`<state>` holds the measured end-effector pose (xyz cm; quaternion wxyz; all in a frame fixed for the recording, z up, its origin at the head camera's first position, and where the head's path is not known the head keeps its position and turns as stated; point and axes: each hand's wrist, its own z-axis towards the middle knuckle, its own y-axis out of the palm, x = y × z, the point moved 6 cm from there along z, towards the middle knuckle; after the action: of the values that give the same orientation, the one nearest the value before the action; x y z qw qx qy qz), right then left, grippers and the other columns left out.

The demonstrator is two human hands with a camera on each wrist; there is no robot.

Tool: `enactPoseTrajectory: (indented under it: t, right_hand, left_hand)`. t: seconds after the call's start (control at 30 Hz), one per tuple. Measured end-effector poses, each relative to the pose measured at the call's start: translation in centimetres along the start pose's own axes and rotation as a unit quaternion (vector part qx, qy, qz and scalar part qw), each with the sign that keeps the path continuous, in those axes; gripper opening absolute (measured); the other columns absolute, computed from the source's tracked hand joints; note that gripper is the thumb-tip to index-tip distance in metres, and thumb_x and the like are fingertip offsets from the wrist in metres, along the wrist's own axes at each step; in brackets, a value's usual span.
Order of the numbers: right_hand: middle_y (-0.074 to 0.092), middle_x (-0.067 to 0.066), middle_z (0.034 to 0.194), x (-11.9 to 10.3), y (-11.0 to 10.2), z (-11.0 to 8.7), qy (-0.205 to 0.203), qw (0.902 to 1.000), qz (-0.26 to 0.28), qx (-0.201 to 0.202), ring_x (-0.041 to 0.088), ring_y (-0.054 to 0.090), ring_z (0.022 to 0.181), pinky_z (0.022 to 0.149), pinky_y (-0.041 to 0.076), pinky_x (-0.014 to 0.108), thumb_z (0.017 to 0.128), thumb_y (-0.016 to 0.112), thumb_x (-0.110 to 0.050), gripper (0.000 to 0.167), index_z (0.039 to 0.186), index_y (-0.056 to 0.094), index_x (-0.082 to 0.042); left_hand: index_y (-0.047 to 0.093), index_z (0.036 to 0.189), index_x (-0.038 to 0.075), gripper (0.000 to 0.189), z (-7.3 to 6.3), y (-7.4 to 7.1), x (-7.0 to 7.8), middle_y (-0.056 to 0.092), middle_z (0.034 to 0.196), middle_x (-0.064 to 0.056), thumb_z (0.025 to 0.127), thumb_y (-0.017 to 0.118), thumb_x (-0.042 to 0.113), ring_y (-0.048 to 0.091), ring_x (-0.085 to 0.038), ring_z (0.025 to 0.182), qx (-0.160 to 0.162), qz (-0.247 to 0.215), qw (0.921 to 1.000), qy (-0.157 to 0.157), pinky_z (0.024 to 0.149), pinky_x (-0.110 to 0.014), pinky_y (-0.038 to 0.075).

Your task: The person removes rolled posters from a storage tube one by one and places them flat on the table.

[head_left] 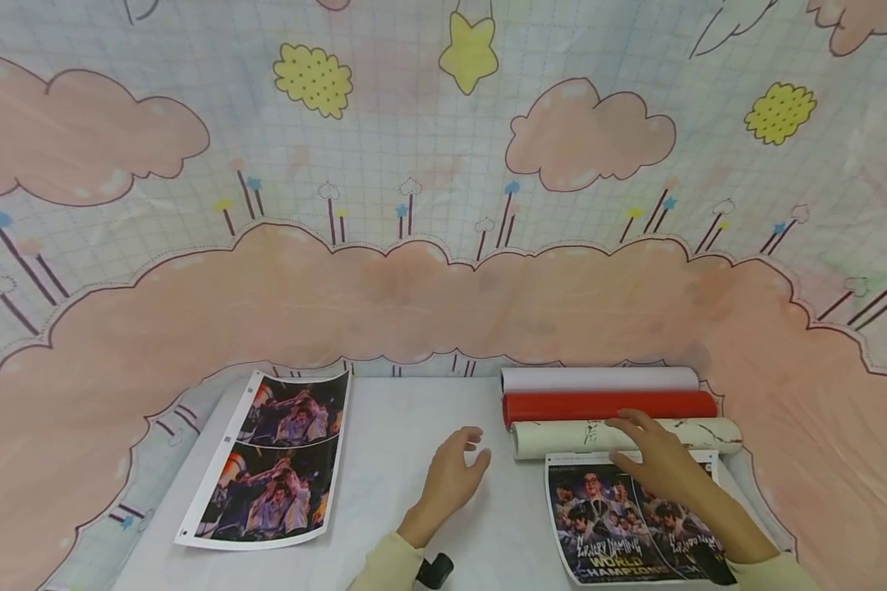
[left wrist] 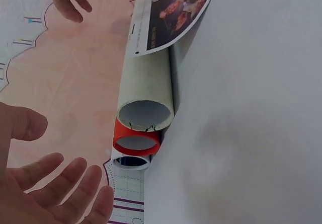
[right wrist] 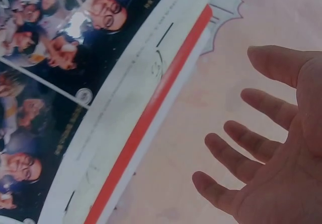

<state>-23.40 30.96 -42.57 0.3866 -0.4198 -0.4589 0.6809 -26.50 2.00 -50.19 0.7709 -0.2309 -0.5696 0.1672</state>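
Note:
My right hand (head_left: 654, 455) hovers over the back edge of a glossy printed poster sheet (head_left: 599, 525) and the cream patterned roll behind it, fingers spread and holding nothing. In the right wrist view that right hand (right wrist: 271, 138) shows its palm and parted fingers. My left hand (head_left: 451, 472) is above the middle of the white table, fingers loosely bent around air. The left wrist view shows the left hand (left wrist: 55, 183) with fingers apart, beside the ends of the rolls. Three rolls lie side by side: cream (head_left: 554, 441), red (head_left: 562, 408) and white (head_left: 599, 378).
A second printed sheet (head_left: 288, 460) with two stage photos lies at the left of the white table (head_left: 384, 525), its edge curling up. Cloth with clouds and stars (head_left: 443, 304) hangs behind and around the table. Hollow ends of the rolls face left.

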Motion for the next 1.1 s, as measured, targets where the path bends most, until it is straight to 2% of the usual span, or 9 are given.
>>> enactPoseTrajectory:
  t: [0.27,0.5,0.67,0.77,0.87,0.97,1.03,1.1]
  right_hand:
    - [0.052,0.023,0.138,-0.1,0.6,2.9,-0.009,0.9991,0.034,-0.021,0.044,0.058,0.118,0.093,0.048,0.062,0.089,0.072,-0.023,0.05,0.133,0.056,-0.005]
    - [0.054,0.022,0.137,-0.2,0.5,5.0,-0.02,0.9981,0.058,0.003,0.044,0.058,0.118,0.095,0.048,0.061,0.091,0.07,-0.023,0.049,0.134,0.055,-0.004]
    - [0.053,0.024,0.137,0.4,0.4,6.5,-0.022,0.9982,0.056,0.005,0.044,0.061,0.111,0.092,0.05,0.06,0.091,0.069,-0.019,0.049,0.135,0.054,-0.002]
    - [0.051,0.025,0.138,1.0,0.2,7.6,-0.012,0.9983,0.057,0.004,0.046,0.06,0.113,0.093,0.048,0.062,0.092,0.068,-0.018,0.049,0.136,0.053,-0.002]
    - [0.049,0.025,0.14,1.5,0.4,8.4,0.001,0.9982,0.058,-0.013,0.048,0.056,0.117,0.095,0.046,0.064,0.093,0.067,-0.019,0.05,0.137,0.052,-0.002]
    - [0.046,0.027,0.142,2.0,0.9,8.8,0.01,0.9975,0.063,-0.031,0.05,0.053,0.12,0.097,0.044,0.065,0.093,0.066,-0.02,0.05,0.137,0.051,-0.002]
    - [0.046,0.029,0.142,2.3,1.4,9.1,0.007,0.9968,0.069,-0.039,0.052,0.052,0.12,0.096,0.043,0.066,0.094,0.065,-0.02,0.05,0.137,0.051,0.0]
    - [0.046,0.03,0.141,2.8,2.0,9.4,0.002,0.9966,0.071,-0.044,0.052,0.052,0.12,0.097,0.043,0.066,0.093,0.065,-0.02,0.049,0.136,0.051,0.001]
  left_hand:
    - [0.062,0.12,0.007,0.028,3.4,0.4,-0.2,0.07,0.11,-0.009,0.094,0.061,0.017,0.067,-0.022,0.101,0.013,-0.065,0.9975,-0.025,0.085,-0.037,0.055]
    - [0.062,0.116,0.003,0.026,5.7,0.8,0.0,0.07,0.103,-0.013,0.092,0.06,0.013,0.067,-0.021,0.094,0.059,-0.068,0.9959,0.009,0.078,-0.036,0.054]
    - [0.062,0.12,0.005,0.028,7.2,1.8,0.2,0.07,0.109,-0.013,0.093,0.06,0.013,0.067,-0.024,0.1,0.037,-0.068,0.997,-0.002,0.087,-0.039,0.055]
    - [0.062,0.121,0.007,0.028,8.3,2.2,0.4,0.07,0.111,-0.012,0.093,0.06,0.013,0.066,-0.023,0.102,0.038,-0.048,0.9981,0.004,0.089,-0.038,0.054]
    - [0.062,0.121,0.006,0.029,9.0,2.6,0.4,0.07,0.111,-0.009,0.093,0.06,0.014,0.066,-0.022,0.102,0.037,-0.015,0.9991,0.009,0.088,-0.037,0.054]
    - [0.061,0.126,0.006,0.033,9.4,3.0,0.6,0.069,0.117,-0.008,0.094,0.059,0.016,0.065,-0.023,0.107,0.024,0.04,0.9988,0.017,0.089,-0.04,0.055]
    - [0.06,0.129,0.007,0.036,9.6,3.4,0.8,0.067,0.122,-0.008,0.095,0.059,0.018,0.063,-0.025,0.111,0.012,0.1,0.9944,0.034,0.091,-0.041,0.054]
    - [0.059,0.131,0.008,0.038,9.8,3.7,1.2,0.065,0.128,-0.009,0.095,0.059,0.02,0.061,-0.026,0.116,0.002,0.162,0.9849,0.061,0.094,-0.042,0.053]
